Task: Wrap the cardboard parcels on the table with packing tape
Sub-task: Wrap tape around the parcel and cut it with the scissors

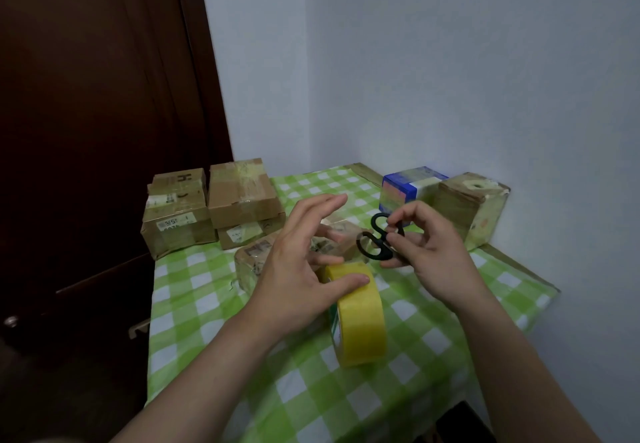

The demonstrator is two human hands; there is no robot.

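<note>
The left hand (294,269) is spreading, thumb touching the yellow tape roll (362,321); the right hand (433,259) is pinching black scissors (381,240). The nearest parcel (254,262) is probably still awaiting its cut.

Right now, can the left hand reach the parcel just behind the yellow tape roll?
Probably yes. The left hand is open just over the parcel, with nothing between them; the right hand holds the scissors off to the side.
</note>
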